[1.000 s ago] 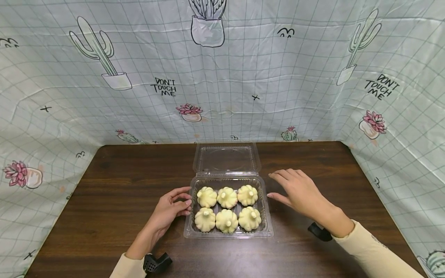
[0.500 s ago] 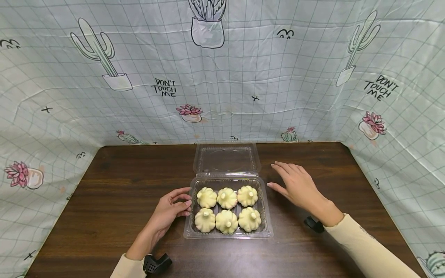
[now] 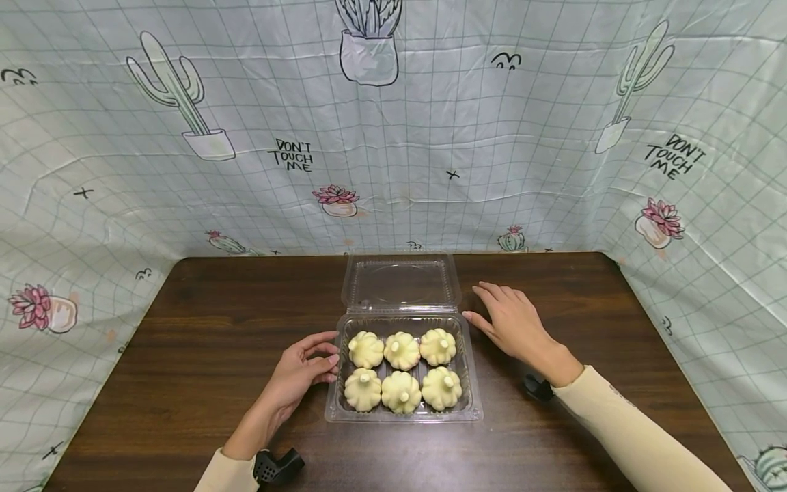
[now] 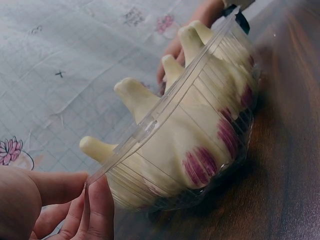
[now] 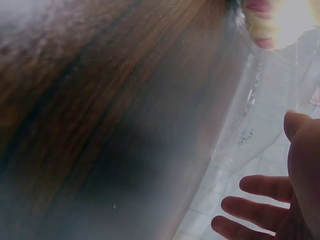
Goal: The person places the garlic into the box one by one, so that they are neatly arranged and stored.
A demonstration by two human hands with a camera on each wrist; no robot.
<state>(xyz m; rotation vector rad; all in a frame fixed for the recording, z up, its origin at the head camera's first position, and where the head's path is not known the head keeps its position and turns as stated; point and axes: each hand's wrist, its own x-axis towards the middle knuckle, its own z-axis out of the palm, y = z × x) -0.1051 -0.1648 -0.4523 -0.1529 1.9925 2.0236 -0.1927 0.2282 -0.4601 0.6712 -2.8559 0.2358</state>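
Note:
A clear plastic clamshell box point(image 3: 402, 417) sits at the middle of the table, its lid point(image 3: 399, 281) folded back. Several pale garlic bulbs point(image 3: 402, 391) lie in two rows inside it, stems up; purple streaks mark their lower sides in the left wrist view. My left hand point(image 3: 296, 372) pinches the box's left rim between thumb and fingers, plainly shown in the left wrist view. To the right of the box, by the hinge and lid, my right hand point(image 3: 516, 324) hovers with fingers extended and holds nothing. Its thumb is near the rim; whether it touches cannot be told.
The dark wooden table point(image 3: 215, 355) ends at a patterned cloth backdrop point(image 3: 406, 150), which also hangs on both sides. A black wrist camera point(image 3: 277, 467) is strapped to the left wrist, another point(image 3: 538, 387) to the right.
My right hand has moved away toward the back, then left, from beside the tray to beside the lid hinge. My left hand and the box have stayed in place.

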